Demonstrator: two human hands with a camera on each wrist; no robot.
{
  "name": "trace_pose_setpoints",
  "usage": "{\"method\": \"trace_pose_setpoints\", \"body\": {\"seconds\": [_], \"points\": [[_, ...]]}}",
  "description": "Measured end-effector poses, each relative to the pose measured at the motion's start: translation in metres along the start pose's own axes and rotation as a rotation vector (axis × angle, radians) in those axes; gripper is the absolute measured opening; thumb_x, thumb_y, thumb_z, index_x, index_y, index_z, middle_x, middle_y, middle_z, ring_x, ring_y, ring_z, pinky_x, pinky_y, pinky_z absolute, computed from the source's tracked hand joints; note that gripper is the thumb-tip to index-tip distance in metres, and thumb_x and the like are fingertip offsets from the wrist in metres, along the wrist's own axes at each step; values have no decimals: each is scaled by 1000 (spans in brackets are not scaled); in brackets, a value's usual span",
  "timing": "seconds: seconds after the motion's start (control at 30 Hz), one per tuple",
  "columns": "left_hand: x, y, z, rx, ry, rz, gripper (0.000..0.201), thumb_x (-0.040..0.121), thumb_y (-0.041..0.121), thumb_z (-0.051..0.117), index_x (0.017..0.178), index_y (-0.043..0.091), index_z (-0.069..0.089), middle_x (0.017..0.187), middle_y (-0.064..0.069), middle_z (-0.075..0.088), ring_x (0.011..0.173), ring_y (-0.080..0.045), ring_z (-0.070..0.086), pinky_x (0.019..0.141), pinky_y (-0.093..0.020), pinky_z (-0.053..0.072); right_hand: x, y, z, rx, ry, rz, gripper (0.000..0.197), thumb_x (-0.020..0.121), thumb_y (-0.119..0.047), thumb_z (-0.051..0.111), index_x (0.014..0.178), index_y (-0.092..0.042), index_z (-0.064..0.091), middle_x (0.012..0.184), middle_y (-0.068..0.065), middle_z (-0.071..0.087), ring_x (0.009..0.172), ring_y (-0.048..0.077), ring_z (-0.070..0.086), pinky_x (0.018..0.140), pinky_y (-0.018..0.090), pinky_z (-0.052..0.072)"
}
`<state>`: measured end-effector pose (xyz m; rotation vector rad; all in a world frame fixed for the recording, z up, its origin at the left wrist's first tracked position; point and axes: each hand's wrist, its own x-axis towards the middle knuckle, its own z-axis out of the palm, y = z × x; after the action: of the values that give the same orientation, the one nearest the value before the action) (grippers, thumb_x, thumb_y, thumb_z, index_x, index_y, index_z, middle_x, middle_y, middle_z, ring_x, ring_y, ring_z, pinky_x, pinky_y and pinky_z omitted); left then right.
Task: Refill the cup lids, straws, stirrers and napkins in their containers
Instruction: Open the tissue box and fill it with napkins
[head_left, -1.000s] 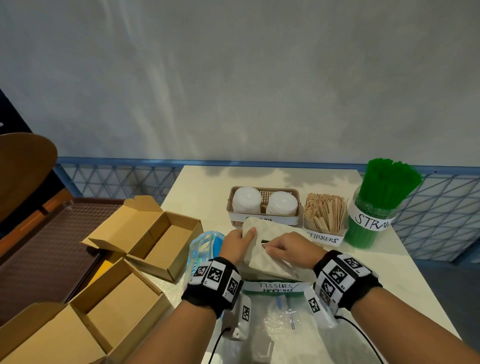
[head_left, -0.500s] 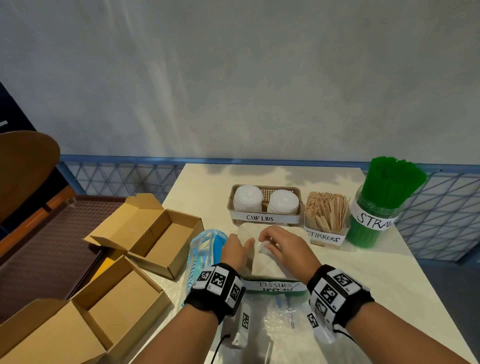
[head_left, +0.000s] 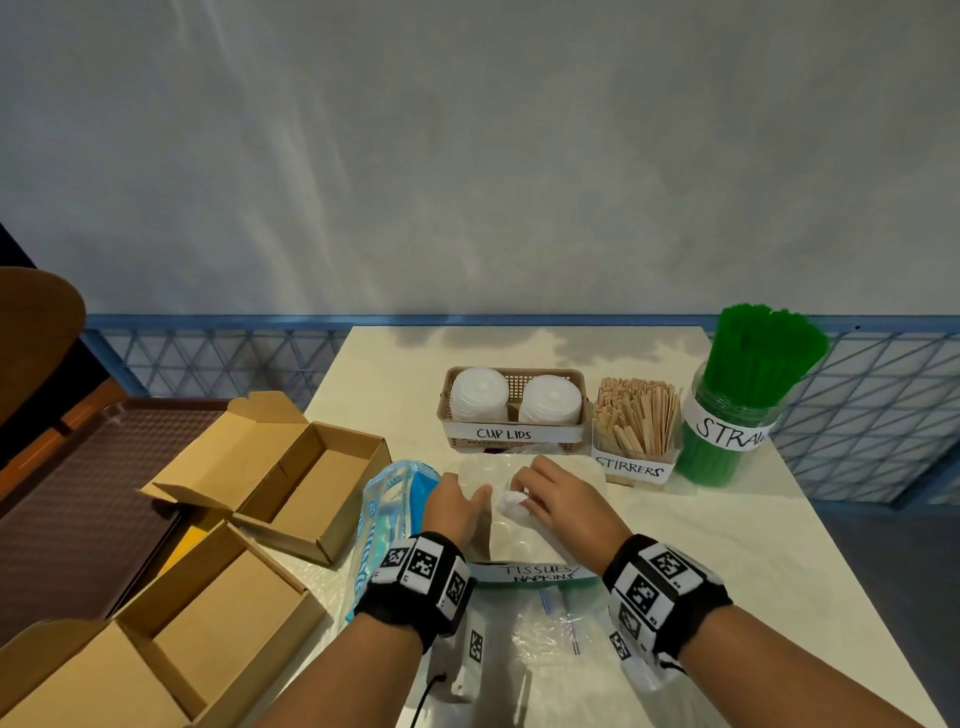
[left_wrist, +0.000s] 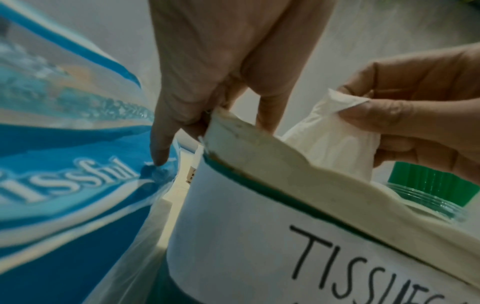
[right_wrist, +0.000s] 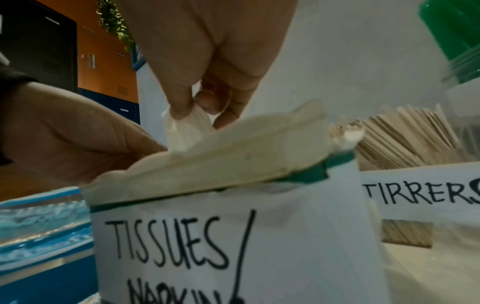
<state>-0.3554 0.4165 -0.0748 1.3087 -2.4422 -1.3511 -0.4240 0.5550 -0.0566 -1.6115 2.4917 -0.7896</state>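
The tissue box (head_left: 537, 572), labelled TISSUES/NAPKINS, stands at the table's near middle with its cream top (left_wrist: 259, 152) on. My left hand (head_left: 467, 493) holds the box's left top edge, thumb on the top and fingers (left_wrist: 161, 144) down its side. My right hand (head_left: 519, 493) pinches a white tissue (head_left: 511, 500) that sticks up out of the top. The right wrist view shows the same tissue (right_wrist: 185, 131) between thumb and fingertips (right_wrist: 179, 109). How many tissues are inside the box is hidden.
Behind the box stand the cup lids basket (head_left: 514, 434), the stirrers holder (head_left: 636, 431) and the green straws jar (head_left: 732, 431). A blue tissue pack (head_left: 387, 514) lies left of the box. Open cardboard boxes (head_left: 291, 478) and a brown tray (head_left: 78, 493) are further left, and a clear bag (head_left: 545, 634) lies in front.
The box top has gone from raised and tilted to lying low on the box. My right hand, earlier flat on the top, now pinches a tissue pulled up from it.
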Motion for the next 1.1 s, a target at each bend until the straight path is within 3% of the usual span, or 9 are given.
{"method": "trace_pose_setpoints", "body": {"seconds": [0.2, 0.33, 0.37, 0.43, 0.5, 0.57, 0.67, 0.83, 1.1], "points": [[0, -4, 5, -52, 20, -2, 41, 94, 29, 51, 125, 3, 46, 124, -15, 56, 115, -29, 52, 94, -33, 41, 1, 22, -12, -249, -87, 21, 24, 90, -31, 55, 106, -13, 60, 113, 2, 49, 105, 18, 46, 82, 29, 39], [3, -6, 7, -138, 49, -43, 38, 94, 25, 51, 123, 2, 46, 123, -15, 55, 115, -30, 51, 94, -32, 40, 1, 16, -12, -88, 41, 31, 10, 93, -24, 52, 96, -14, 54, 96, -4, 50, 87, 17, 49, 73, 26, 33], [3, -6, 8, -148, 52, -54, 37, 94, 24, 50, 122, 2, 46, 122, -15, 56, 115, -29, 51, 94, -31, 40, -2, 16, -11, -2, 116, 94, 9, 91, -21, 55, 98, -16, 54, 99, -7, 48, 87, 13, 48, 76, 24, 37], [5, -6, 11, -135, 56, -61, 37, 93, 25, 51, 121, 1, 47, 123, -16, 55, 114, -31, 51, 99, -35, 42, -8, 27, -6, 111, 245, 302, 31, 86, -20, 64, 113, -18, 51, 113, -7, 40, 99, 9, 43, 87, 21, 40], [4, -5, 14, -69, 76, -51, 42, 92, 29, 51, 123, 0, 46, 128, -18, 50, 118, -32, 47, 103, -39, 38, -17, 41, -4, 195, 211, 543, 46, 86, -23, 65, 126, -13, 45, 125, 2, 41, 111, 17, 44, 95, 28, 40], [2, -3, 17, 24, 110, -50, 48, 95, 33, 48, 128, -1, 42, 136, -19, 38, 125, -32, 38, 106, -37, 32, -23, 50, -1, 251, 133, 662, 44, 90, -23, 59, 129, -8, 46, 127, 11, 47, 111, 23, 50, 96, 30, 42], [0, -2, 18, 14, 95, -69, 51, 97, 31, 43, 133, -3, 36, 142, -20, 25, 129, -32, 31, 109, -38, 29, -27, 54, 5, 262, 189, 658, 33, 91, -20, 56, 122, -8, 53, 115, 11, 54, 100, 23, 55, 85, 26, 41], [5, -4, 21, -29, 33, -10, 38, 97, 20, 41, 129, -1, 43, 135, -21, 38, 126, -32, 36, 105, -35, 30, -26, 56, 9, 281, 257, 743, 21, 94, -17, 51, 110, -4, 53, 110, 15, 57, 92, 23, 53, 76, 25, 36], [5, -8, 22, -216, 61, 17, 30, 96, 14, 43, 125, 7, 43, 120, -15, 54, 113, -31, 51, 99, -39, 42, -25, 51, 21, 174, 228, 712, 29, 96, -14, 45, 121, -1, 50, 121, 17, 46, 109, 30, 48, 95, 35, 39]]}}
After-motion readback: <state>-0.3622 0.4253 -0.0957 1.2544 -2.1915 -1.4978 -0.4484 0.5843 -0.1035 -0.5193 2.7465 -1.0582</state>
